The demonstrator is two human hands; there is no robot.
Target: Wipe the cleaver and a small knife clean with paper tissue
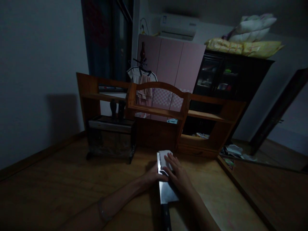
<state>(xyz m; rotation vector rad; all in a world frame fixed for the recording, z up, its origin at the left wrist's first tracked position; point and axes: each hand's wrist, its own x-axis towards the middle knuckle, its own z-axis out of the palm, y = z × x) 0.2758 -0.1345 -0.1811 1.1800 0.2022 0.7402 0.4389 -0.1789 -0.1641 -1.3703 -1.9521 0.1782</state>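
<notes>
A kitchen knife with a broad blade [167, 192] and a black handle [166, 217] is in front of me, its handle toward me. A folded white sheet [163, 157], paper or cloth, covers the far part of the blade. My left hand [155, 173] grips the blade from the left, thumb across its top and the other fingers mostly hidden. My right hand [176, 171] presses the sheet onto the blade from the right, with its fingers bent over it. No hand is on the knife's handle.
A dark knife block [110, 138] with black handles sticking up stands at the left on the wooden desk [60, 179]. Wooden shelves [158, 111] run along the desk's back. A raised edge [240, 192] borders the right side. Pink cabinets [169, 61] stand behind.
</notes>
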